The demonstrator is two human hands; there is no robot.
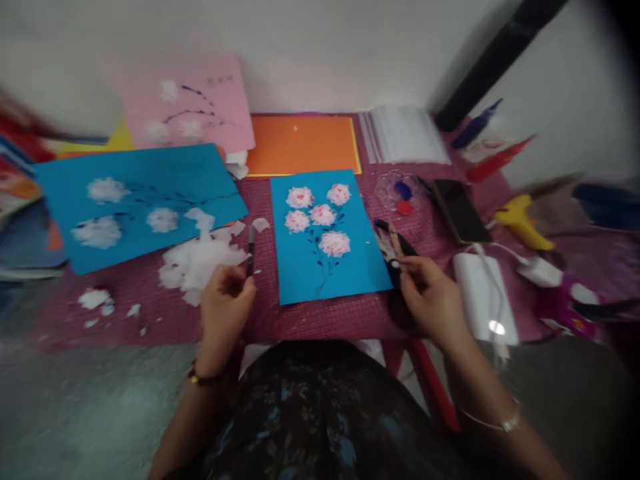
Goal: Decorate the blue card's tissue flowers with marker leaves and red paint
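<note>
My left hand is closed in a pinch around the lower end of a slim dark pen, held upright beside a pile of white paper petals. My right hand has its fingers closed at the scissors and a thin brownish stick; blur hides which of them it grips. Between my hands lies a blue sheet with several pink-white flowers and dark painted stems. Neither hand touches this sheet.
Another blue sheet with white flowers lies left, near a pink one. Behind is orange paper. On the right are a paint dish, a phone, a white power bank and a yellow glue gun.
</note>
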